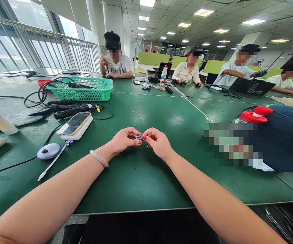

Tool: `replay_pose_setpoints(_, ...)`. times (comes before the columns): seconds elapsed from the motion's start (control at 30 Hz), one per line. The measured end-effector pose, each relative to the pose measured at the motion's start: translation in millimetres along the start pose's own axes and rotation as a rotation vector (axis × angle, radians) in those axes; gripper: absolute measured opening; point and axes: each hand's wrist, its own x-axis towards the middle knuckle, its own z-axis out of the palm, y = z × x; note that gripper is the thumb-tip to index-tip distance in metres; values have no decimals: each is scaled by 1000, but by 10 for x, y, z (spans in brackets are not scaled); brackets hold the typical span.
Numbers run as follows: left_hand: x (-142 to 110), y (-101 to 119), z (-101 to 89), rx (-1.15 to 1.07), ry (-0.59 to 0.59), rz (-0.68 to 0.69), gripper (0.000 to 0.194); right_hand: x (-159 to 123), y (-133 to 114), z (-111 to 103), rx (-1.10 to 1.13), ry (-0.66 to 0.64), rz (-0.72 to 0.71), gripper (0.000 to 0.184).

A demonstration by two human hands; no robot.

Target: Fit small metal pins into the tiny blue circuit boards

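Observation:
My left hand and my right hand meet over the middle of the green table. Both pinch a tiny metallic part between thumb and fingertips, just above the table top. The part is too small to name. A second tiny piece lies on the table under my right hand. A pale bangle sits on my left wrist.
To the left lie a phone on a white power bank, a grey oval device, a white pen-like tool, black tools with cables, a green basket. A dark bag with a red-capped bottle stands right. Several people sit at the far side.

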Motion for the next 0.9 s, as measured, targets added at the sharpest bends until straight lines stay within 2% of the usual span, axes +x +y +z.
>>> replay_pose_setpoints(0.23, 7, -9, -3, -38, 7, -15, 33, -27, -18, -7, -200, 74, -204, 12)
replay_pose_setpoints(0.5, 10, -25, -23, -201, -11, -1, 33, -66, -90, -55, -388, 108, -358, 18)
replay_pose_setpoints(0.57, 18, -30, -32, -196, -1, 1, 33, -42, -75, -115, -407, 86, -303, 20)
replay_pose_setpoints(0.63, 28, -35, -44, -176, 20, -8, 33, -7, -36, -193, -470, 21, -186, 20)
replay_pose_setpoints(0.7, 38, -41, -55, -147, 47, -28, 34, 25, 18, -264, -629, -163, -88, 13)
replay_pose_setpoints(0.77, 46, -48, -64, -117, 65, -48, 35, 42, 69, -307, -761, -266, -26, 4)
replay_pose_setpoints(0.8, 48, -54, -67, -104, 69, -55, 34, 44, 89, -313, -804, -297, -5, 2)
replay_pose_setpoints(0.9, 53, -73, -74, -75, 57, -62, 33, 36, 129, -285, -862, -316, 15, 13)
